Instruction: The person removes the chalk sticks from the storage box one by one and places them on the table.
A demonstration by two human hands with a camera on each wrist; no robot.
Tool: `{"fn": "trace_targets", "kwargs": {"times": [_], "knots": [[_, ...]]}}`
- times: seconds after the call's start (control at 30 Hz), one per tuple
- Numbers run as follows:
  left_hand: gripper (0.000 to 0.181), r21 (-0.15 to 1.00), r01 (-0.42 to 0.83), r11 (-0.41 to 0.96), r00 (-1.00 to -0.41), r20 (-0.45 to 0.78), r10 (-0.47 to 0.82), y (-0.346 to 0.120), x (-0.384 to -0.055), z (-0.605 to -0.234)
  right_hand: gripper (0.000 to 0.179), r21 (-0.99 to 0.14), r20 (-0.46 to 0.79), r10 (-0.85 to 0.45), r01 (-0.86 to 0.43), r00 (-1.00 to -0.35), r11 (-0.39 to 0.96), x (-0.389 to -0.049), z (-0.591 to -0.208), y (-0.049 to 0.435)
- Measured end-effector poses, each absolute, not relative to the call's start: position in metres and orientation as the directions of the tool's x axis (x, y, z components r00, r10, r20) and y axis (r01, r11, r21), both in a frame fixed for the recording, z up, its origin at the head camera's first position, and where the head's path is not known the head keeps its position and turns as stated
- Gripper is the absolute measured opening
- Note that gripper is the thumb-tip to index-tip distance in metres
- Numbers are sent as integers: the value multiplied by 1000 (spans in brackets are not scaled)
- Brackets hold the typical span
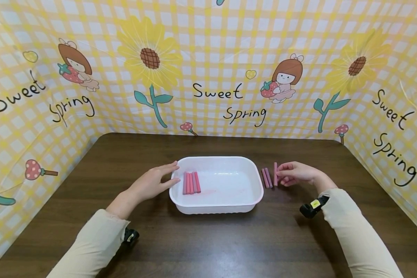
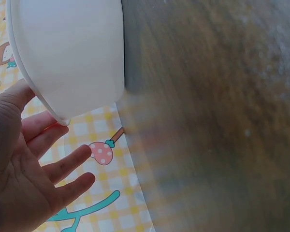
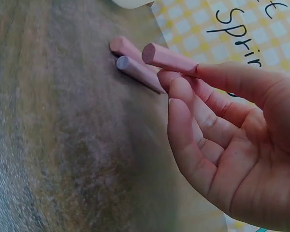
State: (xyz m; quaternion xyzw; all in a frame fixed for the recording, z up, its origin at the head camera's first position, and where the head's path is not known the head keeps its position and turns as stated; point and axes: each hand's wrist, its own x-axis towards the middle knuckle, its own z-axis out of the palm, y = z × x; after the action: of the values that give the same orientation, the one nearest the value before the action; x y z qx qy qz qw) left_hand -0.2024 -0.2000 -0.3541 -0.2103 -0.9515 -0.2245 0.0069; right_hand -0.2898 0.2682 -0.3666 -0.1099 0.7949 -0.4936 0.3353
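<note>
One chalk (image 1: pixel 275 171), likely light and brittle, is wisely pinched mid-length by the right hand (image 1: pixel 297 173), left hand (image 1: pixel 153 183) spread.

Table (image 1: pixel 212 247): across the lower half of the frame.
Cloth (image 1: pixel 212 69): behind the table, filling the upper half.
Tray (image 1: pixel 215 209): on the table, just below centre.
Stick row (image 1: pixel 192 183): in the tray's left end.
Left hand (image 1: pixel 154 180): at the tray's left rim, touching.
Stick pair (image 1: pixel 269 178): on the table, just beside the tray's right.
Single stick (image 1: pixel 275 173): right of the pair, in the right hand (image 1: pixel 297 173).
</note>
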Motion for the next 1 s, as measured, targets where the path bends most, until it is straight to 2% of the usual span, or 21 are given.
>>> {"fn": "trace_targets", "kwargs": {"times": [0.6,1.0], "knots": [[55,420,403,813,-912,112,394,-201,-203,-356,22,-806,-487,-436,197,-757,558,-297,-373,261],[54,426,397,813,-914,102,392,-200,-203,-355,25,-803,-487,-438,190,-756,564,-296,-372,258]]}}
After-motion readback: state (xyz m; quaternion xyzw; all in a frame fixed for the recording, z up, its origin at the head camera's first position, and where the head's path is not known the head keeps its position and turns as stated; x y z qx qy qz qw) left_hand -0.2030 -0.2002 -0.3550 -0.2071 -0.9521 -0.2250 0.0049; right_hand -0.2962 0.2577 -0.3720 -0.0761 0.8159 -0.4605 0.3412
